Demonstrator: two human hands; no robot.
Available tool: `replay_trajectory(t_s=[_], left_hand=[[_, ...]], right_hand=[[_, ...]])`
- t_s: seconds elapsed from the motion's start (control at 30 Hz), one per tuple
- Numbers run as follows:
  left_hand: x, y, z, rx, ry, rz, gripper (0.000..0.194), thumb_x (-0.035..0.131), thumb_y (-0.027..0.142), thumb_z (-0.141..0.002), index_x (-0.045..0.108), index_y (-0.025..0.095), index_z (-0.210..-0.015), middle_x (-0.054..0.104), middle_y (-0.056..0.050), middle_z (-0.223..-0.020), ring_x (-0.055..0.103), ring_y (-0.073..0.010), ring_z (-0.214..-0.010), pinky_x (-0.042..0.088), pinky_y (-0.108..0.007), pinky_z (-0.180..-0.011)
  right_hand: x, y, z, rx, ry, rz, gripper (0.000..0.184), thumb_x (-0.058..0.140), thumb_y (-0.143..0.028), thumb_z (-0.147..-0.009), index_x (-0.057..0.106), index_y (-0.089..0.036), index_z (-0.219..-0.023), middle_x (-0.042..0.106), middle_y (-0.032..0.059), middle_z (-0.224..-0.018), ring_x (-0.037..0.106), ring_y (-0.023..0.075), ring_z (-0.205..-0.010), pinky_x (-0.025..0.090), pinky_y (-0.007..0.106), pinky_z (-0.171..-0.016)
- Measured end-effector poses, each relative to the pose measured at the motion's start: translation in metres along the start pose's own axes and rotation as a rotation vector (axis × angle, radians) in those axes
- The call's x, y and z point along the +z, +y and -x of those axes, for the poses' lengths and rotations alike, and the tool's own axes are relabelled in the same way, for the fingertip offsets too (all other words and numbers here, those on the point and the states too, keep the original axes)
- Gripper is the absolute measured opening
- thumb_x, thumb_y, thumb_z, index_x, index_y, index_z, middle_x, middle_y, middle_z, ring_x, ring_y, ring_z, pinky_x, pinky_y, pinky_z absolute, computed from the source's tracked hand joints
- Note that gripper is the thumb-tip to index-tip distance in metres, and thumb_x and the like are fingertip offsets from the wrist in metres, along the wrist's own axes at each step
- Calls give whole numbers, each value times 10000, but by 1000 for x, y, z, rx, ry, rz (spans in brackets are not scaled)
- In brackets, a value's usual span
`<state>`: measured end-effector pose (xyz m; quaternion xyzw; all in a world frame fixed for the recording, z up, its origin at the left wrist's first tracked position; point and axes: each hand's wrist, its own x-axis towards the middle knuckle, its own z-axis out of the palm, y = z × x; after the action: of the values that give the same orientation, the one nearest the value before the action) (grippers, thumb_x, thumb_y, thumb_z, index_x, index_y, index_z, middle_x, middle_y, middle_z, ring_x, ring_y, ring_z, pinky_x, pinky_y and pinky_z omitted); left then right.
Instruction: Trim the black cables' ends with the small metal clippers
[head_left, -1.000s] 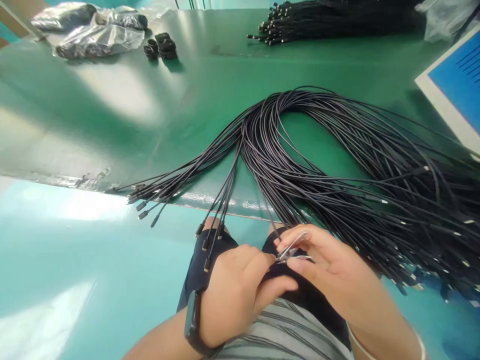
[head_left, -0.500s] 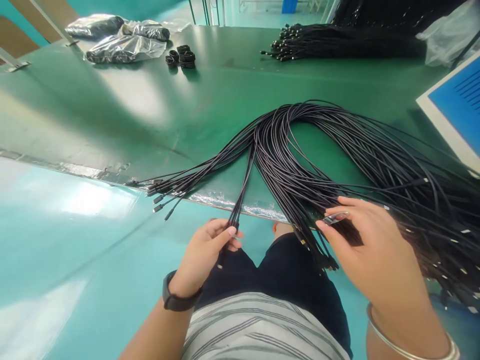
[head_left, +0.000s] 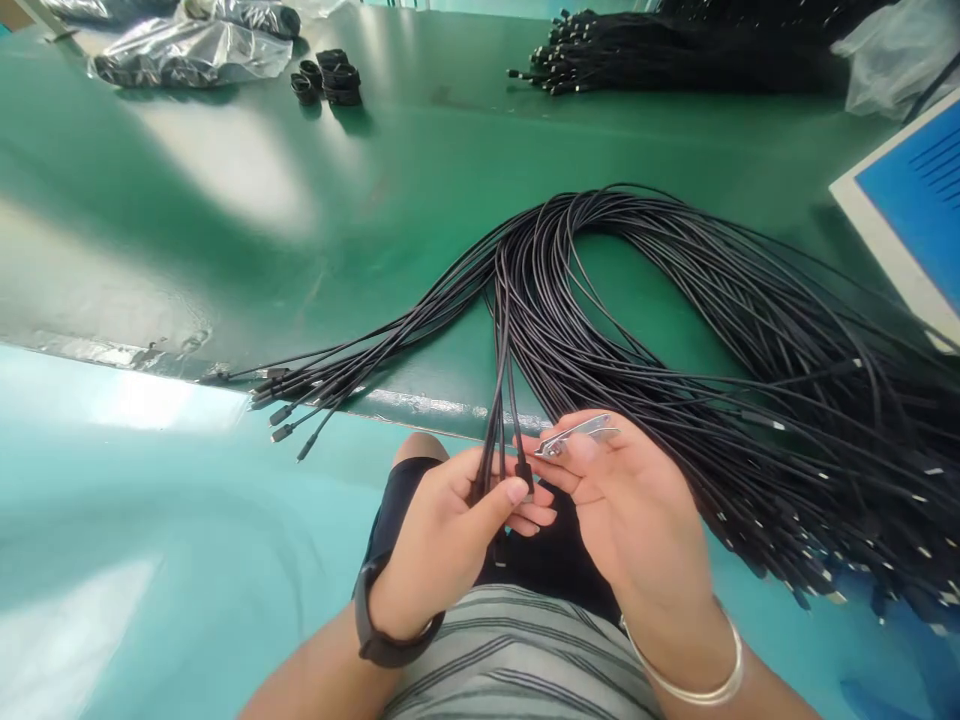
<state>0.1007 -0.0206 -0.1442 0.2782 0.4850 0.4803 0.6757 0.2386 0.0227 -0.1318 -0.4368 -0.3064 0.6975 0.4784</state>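
Observation:
Several black cables [head_left: 498,400] hang over the table's front edge into my left hand [head_left: 472,510], whose fingers are closed round their ends. One black connector [head_left: 523,478] stands out above my left thumb. Just right of it, my right hand [head_left: 626,490] holds a silver nail clipper [head_left: 577,436] between thumb and fingers, its tip close to that connector. Whether the clipper touches the cable, I cannot tell. The main cable bundle [head_left: 555,290] curves across the table behind both hands. A separate group of connector ends [head_left: 285,410] juts past the edge at the left.
At the back right lies another cable stack [head_left: 675,60] beside clear plastic [head_left: 889,60]. A blue and white box [head_left: 915,200] stands at the right. Plastic-wrapped packs [head_left: 199,55] and small black coils [head_left: 330,78] sit at the back left of the green table [head_left: 420,170].
My right hand has moved left with the nail clipper, up to the cable ends in my left hand. My left hand has shifted right, and one connector now stands apart there. The view has tilted downward.

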Motion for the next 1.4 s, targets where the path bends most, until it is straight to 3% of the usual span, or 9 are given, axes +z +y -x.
replay_trajectory(t_s=[0.3,0.63,0.93,1.2,1.4], left_hand=[[1,-2,-7,-28,-19,39,84,691,238,-851,698,160,-881,769,-39,-807,738,-148,-706,594,-208,-668],[-2,-3,-6,-69,-18,111,58,701,220,-840,700,161,-843,748,-17,-752,713,-124,-637,574,-202,-650],[-11,-10,-11,-168,-136,272,191,736,308,-807,699,138,-887,651,3,-702,629,-94,-531,575,-218,-537],[0,-8,-6,-88,94,-49,154,712,256,-828,609,153,-877,740,-35,-761,716,-148,-639,562,-193,-520],[2,-8,-5,-66,125,-140,165,720,261,-819,584,167,-814,742,-24,-731,710,-148,-618,574,-217,-539]], right_hand=[[-8,-1,-4,66,41,51,131,771,-306,-792,696,-220,-856,730,6,-794,720,167,-737,597,271,-695],[-8,1,-5,60,8,92,82,719,-284,-843,679,-226,-886,728,6,-807,732,188,-752,619,329,-738],[-10,-4,0,54,3,59,121,726,-308,-833,669,-217,-890,713,7,-817,725,183,-768,612,338,-763],[-4,4,4,71,-1,124,148,733,-314,-830,654,-233,-927,716,1,-841,716,164,-805,595,287,-755],[-1,5,4,76,11,172,169,726,-342,-831,643,-242,-938,737,18,-881,721,184,-791,603,303,-703]])
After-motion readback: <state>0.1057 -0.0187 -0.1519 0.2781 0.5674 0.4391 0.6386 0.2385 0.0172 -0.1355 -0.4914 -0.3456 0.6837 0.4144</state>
